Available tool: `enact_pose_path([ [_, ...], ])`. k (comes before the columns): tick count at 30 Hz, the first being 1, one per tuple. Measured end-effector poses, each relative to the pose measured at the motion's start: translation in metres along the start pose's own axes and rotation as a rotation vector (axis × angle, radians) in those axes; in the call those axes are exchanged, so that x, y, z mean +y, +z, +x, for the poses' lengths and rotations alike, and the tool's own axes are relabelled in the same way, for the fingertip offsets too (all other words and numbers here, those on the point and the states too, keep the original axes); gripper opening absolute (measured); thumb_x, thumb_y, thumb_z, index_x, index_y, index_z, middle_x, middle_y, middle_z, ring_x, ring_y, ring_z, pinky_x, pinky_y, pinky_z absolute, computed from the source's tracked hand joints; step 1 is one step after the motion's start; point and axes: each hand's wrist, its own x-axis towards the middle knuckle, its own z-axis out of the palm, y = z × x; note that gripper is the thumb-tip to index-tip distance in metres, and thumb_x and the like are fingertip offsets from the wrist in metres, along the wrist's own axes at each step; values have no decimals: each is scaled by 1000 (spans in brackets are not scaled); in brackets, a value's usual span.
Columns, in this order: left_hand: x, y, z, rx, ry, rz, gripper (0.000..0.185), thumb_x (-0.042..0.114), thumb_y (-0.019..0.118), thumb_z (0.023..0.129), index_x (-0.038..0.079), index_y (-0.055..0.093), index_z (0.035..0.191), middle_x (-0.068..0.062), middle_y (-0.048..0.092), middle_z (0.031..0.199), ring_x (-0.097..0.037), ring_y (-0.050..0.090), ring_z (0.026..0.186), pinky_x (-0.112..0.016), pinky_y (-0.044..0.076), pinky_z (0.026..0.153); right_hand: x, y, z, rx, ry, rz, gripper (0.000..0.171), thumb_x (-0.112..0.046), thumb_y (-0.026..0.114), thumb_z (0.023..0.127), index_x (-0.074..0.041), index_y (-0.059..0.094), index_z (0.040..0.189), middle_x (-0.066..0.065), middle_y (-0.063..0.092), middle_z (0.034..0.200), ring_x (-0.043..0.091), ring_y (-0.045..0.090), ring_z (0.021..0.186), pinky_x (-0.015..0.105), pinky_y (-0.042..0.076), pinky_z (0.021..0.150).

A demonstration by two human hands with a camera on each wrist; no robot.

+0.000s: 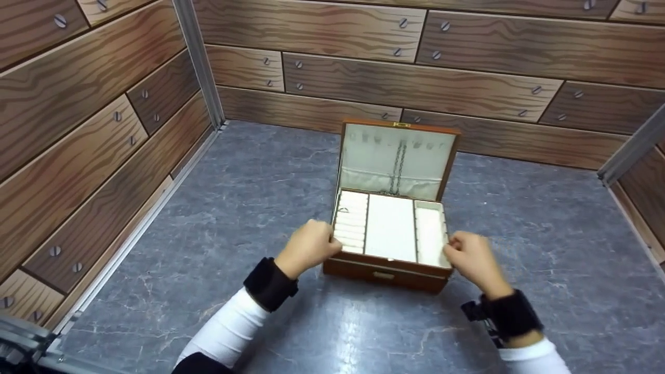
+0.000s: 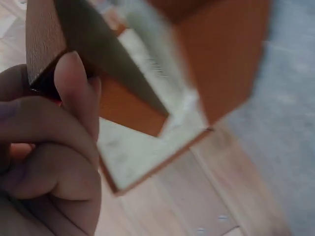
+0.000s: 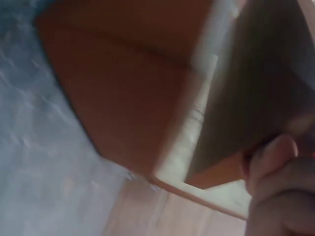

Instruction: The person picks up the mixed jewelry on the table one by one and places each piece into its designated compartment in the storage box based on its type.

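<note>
A brown jewelry box [image 1: 358, 268] stands with its pale-lined lid [image 1: 369, 156] raised. Over the box's base is a brown-edged tray [image 1: 389, 228] with light compartments. My left hand [image 1: 310, 245] pinches the tray's left side near the front, and my right hand [image 1: 474, 261] pinches its right side. Both wrist views show the tray tilted above the base, its dark underside [image 2: 106, 59] exposed. A small ring [image 1: 343, 210] sits in the ridged left compartment. In the right wrist view the thumb tip [image 3: 279, 150] lies against the tray's edge; the other fingers are partly hidden.
Chains [image 1: 399, 166] hang down inside the lid. Behind the box runs a wood-patterned wall [image 1: 322, 78], with another wall [image 1: 104, 145] at the left. Grey marbled flooring [image 1: 234, 197] surrounds the box. A metal rail [image 1: 140, 234] follows the left wall's foot.
</note>
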Motion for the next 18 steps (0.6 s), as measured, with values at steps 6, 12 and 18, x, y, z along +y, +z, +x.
enact_pose_path([
  [6,-18,16,10,37,18,57,34,11,51,70,20,27,48,9,23,48,-7,23,45,-21,21,42,9,23,11,37,25,-15,8,-3,54,74,-3,57,66,1,52,54,6,38,46,20,32,46],
  [12,-22,24,10,58,57,188,35,16,53,70,21,26,50,8,24,49,-10,27,47,-26,26,42,11,30,10,67,11,-63,9,-3,53,74,-5,52,66,0,45,54,11,37,48,22,30,46],
  [18,-21,23,10,3,71,255,36,21,54,71,21,25,48,8,27,47,-11,30,45,-29,28,39,9,35,3,99,17,-119,12,-3,54,74,2,59,83,3,49,56,15,41,48,25,32,45],
])
